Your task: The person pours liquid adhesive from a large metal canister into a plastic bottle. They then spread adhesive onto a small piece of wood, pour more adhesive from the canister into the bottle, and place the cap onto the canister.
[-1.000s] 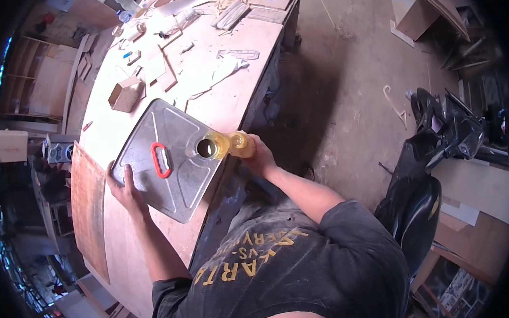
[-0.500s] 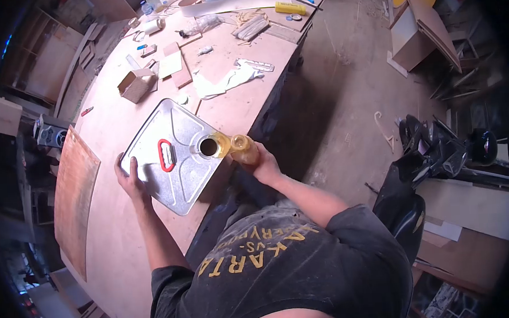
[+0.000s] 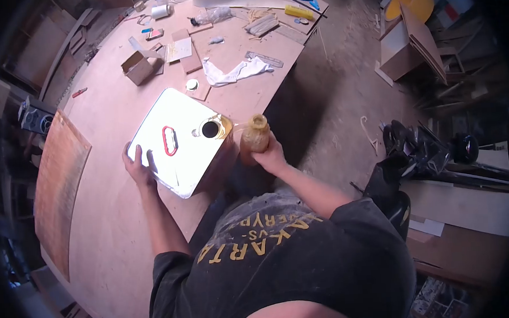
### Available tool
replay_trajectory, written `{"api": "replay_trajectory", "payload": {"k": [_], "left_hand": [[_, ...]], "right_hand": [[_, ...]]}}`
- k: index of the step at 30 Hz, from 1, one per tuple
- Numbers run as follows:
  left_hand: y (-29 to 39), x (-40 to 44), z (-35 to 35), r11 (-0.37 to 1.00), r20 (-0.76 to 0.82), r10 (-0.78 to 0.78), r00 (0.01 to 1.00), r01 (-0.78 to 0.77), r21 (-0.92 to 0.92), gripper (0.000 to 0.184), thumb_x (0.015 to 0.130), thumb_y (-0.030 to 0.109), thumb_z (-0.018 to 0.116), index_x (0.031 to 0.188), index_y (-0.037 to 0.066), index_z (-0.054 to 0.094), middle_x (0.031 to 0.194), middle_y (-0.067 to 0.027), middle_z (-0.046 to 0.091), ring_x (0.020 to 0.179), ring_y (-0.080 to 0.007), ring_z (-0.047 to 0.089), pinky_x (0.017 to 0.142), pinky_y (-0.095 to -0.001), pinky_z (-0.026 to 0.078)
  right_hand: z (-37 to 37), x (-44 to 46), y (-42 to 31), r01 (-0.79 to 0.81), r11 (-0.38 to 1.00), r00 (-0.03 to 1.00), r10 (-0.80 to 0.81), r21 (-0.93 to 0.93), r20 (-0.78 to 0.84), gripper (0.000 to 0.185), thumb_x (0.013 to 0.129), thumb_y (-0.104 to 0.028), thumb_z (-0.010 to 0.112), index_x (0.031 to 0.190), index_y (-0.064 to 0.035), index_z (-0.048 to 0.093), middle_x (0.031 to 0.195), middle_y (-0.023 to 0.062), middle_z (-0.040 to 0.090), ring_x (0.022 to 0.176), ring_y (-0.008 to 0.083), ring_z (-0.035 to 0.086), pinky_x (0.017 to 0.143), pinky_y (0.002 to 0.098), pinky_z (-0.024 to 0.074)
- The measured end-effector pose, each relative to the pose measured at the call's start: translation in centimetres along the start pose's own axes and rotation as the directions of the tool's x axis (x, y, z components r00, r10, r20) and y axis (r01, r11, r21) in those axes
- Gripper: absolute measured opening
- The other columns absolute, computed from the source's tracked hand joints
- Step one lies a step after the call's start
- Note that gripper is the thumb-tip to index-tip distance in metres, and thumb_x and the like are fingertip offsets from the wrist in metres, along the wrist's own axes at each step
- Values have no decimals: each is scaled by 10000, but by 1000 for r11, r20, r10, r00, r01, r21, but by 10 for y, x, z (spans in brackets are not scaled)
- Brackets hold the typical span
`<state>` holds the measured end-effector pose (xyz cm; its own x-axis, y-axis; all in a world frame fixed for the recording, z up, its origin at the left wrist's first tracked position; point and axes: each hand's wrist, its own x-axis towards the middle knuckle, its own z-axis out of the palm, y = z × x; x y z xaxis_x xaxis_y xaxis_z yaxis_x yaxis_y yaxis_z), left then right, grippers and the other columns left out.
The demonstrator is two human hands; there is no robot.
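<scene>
A square metal can stands at the table edge, its top glaring white. It has a red-edged handle and a round dark opening with yellowish liquid smeared around it. My left hand grips the can's left side, fingers over the rim. In my right hand is an upright bottle, coated with yellowish liquid and held just right of the can. A thin pale strand stretches between the can's corner and the bottle's neck. My fingers partly hide the bottle's lower part.
On the wooden table lie an open cardboard box, a white cloth, a round white lid and a yellow tube. A curved wooden panel lies at the left. Boards and black motorbike-like parts stand at the right.
The bottle has come away from the can's opening, a little to the right. The can's top has tilted back from the bottle and now reflects bright light. My head view has shifted slightly.
</scene>
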<state>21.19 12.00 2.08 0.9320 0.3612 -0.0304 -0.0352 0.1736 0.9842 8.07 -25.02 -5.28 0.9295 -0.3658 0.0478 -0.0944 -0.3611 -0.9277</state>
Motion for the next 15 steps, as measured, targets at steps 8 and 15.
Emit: {"api": "replay_trajectory", "payload": {"k": [8,15], "left_hand": [[2,-1,1,1000,27,-8,1000,7,11,510,975,127,738,1416,20,506,1258,-135,609,1113,-231,632,875,-343,597],[13,-3,-11,852,102,123,987,-158,499,586,982,352,708,1444,29,547,1371,-201,644,1284,-323,613,1108,-417,459]], "right_hand": [[-10,10,-68,108,994,988,-109,-19,-109,763,728,-171,962,1357,-16,559,1253,136,722,1186,259,709,1012,395,571],[-29,25,-123,243,970,966,-239,25,-97,816,742,-196,949,1418,-45,517,1283,139,708,1199,275,703,1023,403,566]]}}
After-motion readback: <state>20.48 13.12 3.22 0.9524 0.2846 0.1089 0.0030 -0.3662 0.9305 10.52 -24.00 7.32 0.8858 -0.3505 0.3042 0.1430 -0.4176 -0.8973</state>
